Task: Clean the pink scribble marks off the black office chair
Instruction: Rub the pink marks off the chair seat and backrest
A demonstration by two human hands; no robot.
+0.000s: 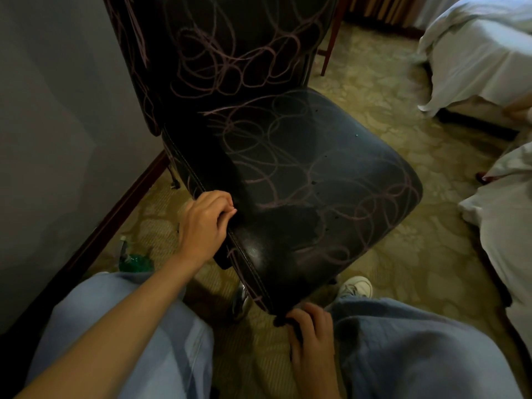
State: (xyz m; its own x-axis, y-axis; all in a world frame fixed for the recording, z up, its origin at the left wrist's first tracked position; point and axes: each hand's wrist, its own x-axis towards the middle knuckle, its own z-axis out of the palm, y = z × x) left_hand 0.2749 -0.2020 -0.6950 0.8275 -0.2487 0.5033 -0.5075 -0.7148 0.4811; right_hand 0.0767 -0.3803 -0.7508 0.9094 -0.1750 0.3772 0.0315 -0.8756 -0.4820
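Note:
A black office chair (316,174) stands in front of me, its seat and backrest (230,47) covered with looping pink scribble marks (359,197). My left hand (205,226) grips the left edge of the seat, fingers curled over the stitched rim. My right hand (312,335) holds the seat's near corner from below, fingers curled on its underside. Neither hand holds a cloth. My knees in light blue trousers frame the bottom of the view.
A green spray bottle (134,259) stands on the patterned carpet by the grey wall (57,139) at left. Beds with white sheets (475,53) fill the right side. A wooden furniture leg (331,38) stands behind the chair. A white shoe (355,286) is under the seat.

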